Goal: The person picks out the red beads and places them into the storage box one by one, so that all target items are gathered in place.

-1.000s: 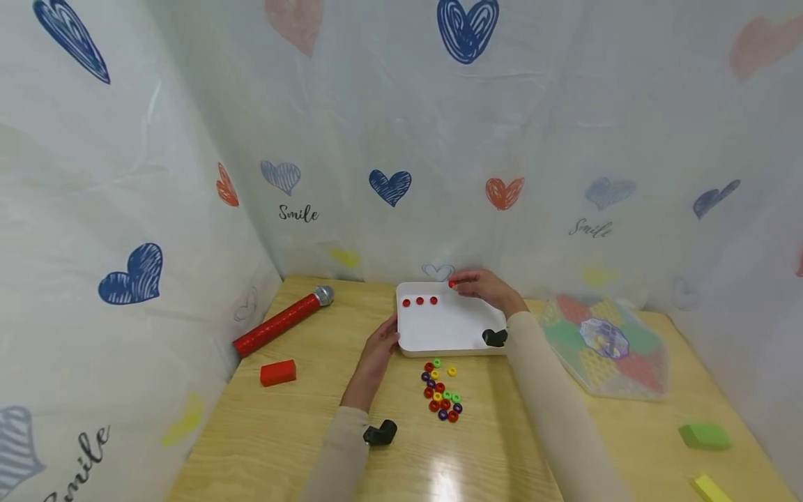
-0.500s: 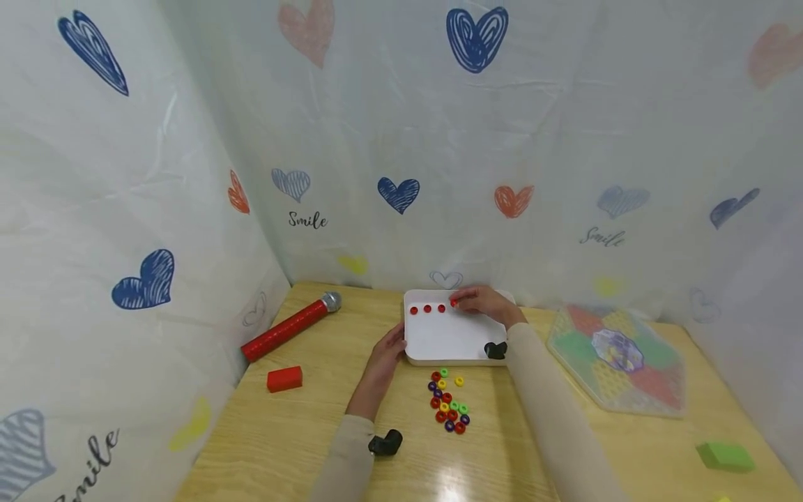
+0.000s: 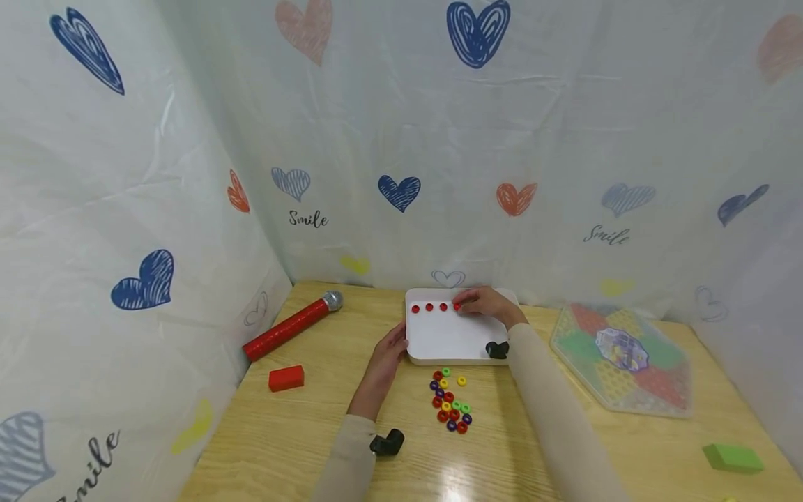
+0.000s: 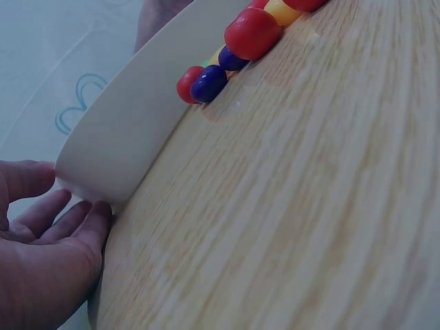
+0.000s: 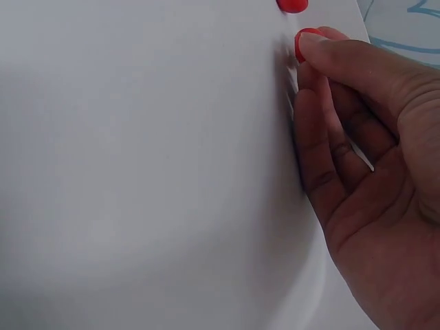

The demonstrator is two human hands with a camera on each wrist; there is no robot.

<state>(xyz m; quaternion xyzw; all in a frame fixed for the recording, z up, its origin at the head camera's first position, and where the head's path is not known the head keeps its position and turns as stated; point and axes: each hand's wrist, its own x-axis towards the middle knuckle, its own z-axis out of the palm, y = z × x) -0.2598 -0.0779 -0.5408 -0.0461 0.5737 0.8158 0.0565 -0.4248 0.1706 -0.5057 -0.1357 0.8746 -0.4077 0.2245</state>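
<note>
The right hand (image 3: pixel 492 305) reaches into the far part of the white tray (image 3: pixel 448 338), and its fingers (image 5: pixel 323 51) pinch a small red ring (image 5: pixel 306 42) at their very tips, down on the tray floor. Just past those fingertips, going left, three more red rings (image 3: pixel 429 307) sit in a straight row along the far edge, so the held ring lies at the right end of that line. The left hand (image 3: pixel 389 352) is by the tray's near left corner, its fingers (image 4: pixel 69 223) straight and loose, touching the tray wall and holding nothing. Behind both wrists, nearer the person, a little heap of colored rings (image 3: pixel 450 401) lies on the wooden surface (image 3: pixel 326 390). The right hand covers most of the held ring, so I cannot see whether it lies flat.
</note>
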